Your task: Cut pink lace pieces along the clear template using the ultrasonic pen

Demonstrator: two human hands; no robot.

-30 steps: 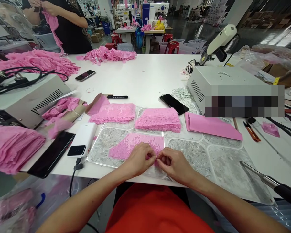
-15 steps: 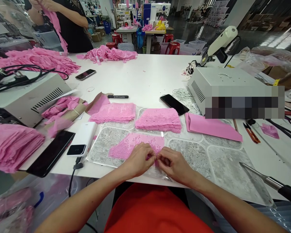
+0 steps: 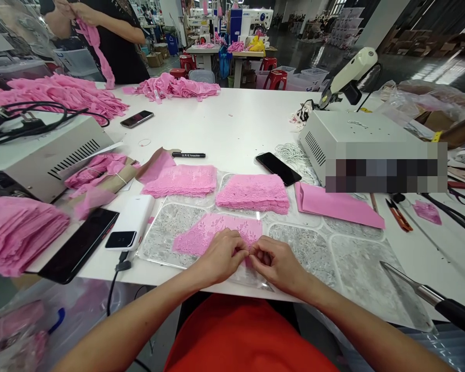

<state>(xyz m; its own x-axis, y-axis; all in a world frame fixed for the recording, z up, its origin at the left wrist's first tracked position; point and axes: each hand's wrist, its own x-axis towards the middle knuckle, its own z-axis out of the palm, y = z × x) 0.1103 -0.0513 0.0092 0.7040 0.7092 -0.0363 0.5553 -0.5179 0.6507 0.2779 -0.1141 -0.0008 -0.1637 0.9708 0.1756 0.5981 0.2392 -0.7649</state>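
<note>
A pink lace piece [image 3: 205,235] lies flat on the clear grey-patterned mat [image 3: 294,243] near the table's front edge. My left hand [image 3: 227,253] is closed in a pinch on the right end of the lace. Close beside it, my right hand [image 3: 273,261] pinches at the same end, its fingertips touching those of my left hand. The very edge between the fingertips is mostly hidden. Just behind the hands are two stacks of pink lace, one at left [image 3: 182,181] and one at right [image 3: 252,194]. A folded pink sheet [image 3: 337,205] lies farther right.
Metal tool with black handle [image 3: 430,294] at the right front; orange snips [image 3: 399,214] behind it. Black phone [image 3: 279,168] and grey machine box [image 3: 356,134] behind the mat. White power bank [image 3: 129,225] and black tablet [image 3: 79,245] at left. A person [image 3: 116,41] handles pink fabric.
My hands have barely moved and keep their pinch at the lace's end. The person across the table has raised and shifted the pink strip slightly to the right.
</note>
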